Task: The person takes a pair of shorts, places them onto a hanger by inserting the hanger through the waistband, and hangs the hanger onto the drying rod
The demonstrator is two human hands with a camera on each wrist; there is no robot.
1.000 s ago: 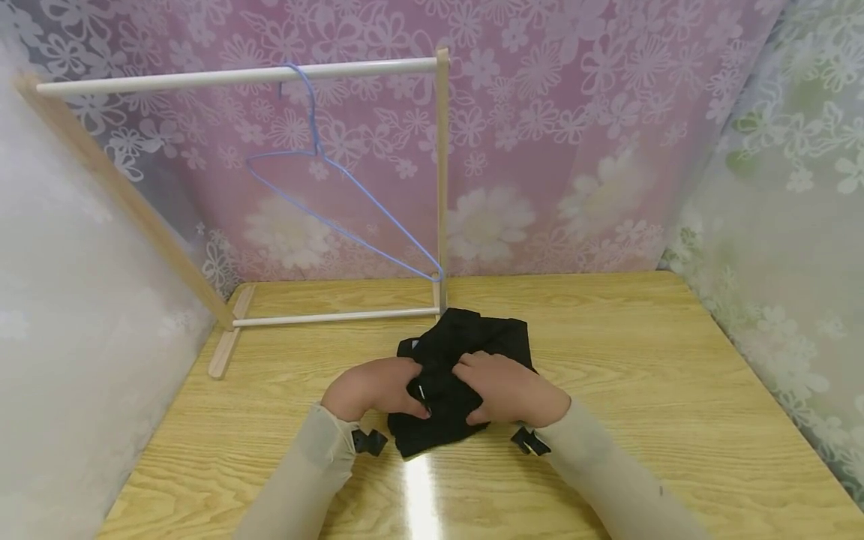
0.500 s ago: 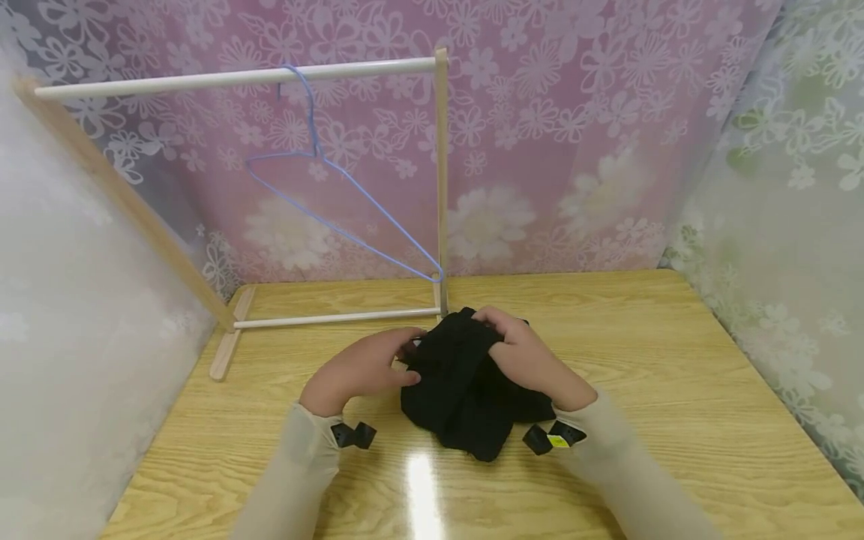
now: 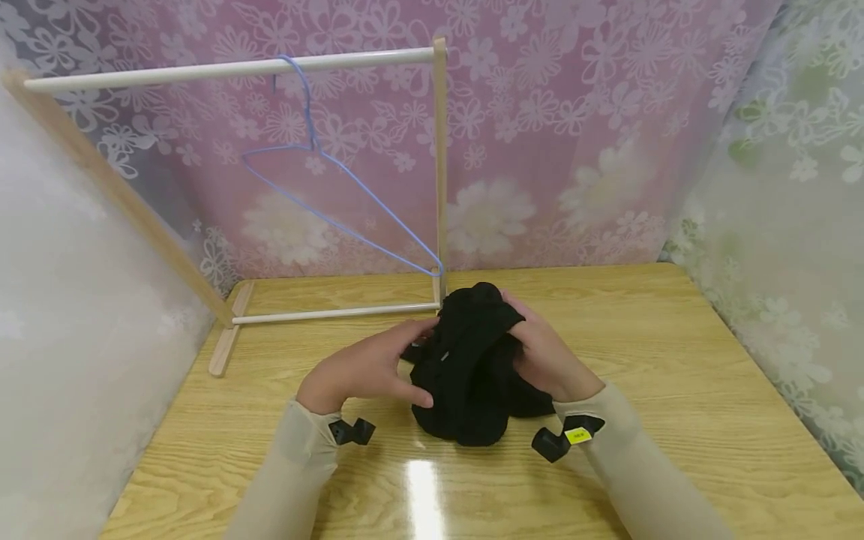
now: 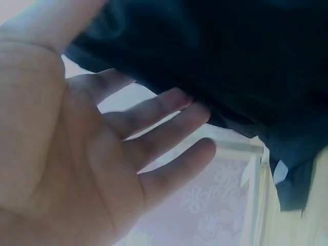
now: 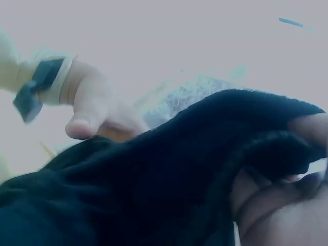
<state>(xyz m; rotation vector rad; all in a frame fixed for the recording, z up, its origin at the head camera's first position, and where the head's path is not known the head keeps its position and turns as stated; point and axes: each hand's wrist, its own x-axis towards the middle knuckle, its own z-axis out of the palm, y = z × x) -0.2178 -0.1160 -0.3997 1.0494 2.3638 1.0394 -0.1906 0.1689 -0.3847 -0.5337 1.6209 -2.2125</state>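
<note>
A bunched black garment (image 3: 466,382) sits on the wooden table between both hands, its folds raised toward the right. My right hand (image 3: 550,360) grips an upper fold; in the right wrist view the fingers (image 5: 271,207) curl round the cloth edge. On the other side, my left hand (image 3: 367,371) is at the garment with thumb and fingers spread. The left wrist view shows its fingers (image 4: 169,128) loosely extended, the tips right at the dark cloth (image 4: 215,56). A small white tag (image 4: 280,171) shows on a hanging corner of the garment.
Behind the garment stands a wooden rack with a white top rail (image 3: 202,71) and a white lower bar (image 3: 337,313). From the top rail hangs a blue wire hanger (image 3: 308,112). Flowered cloth (image 3: 553,150) covers the back. The wooden table (image 3: 675,420) extends to the right.
The garment has gone from lying flatter to bunched and lifted. My right hand has moved up and right with a fold; my left hand has shifted left and spread its fingers.
</note>
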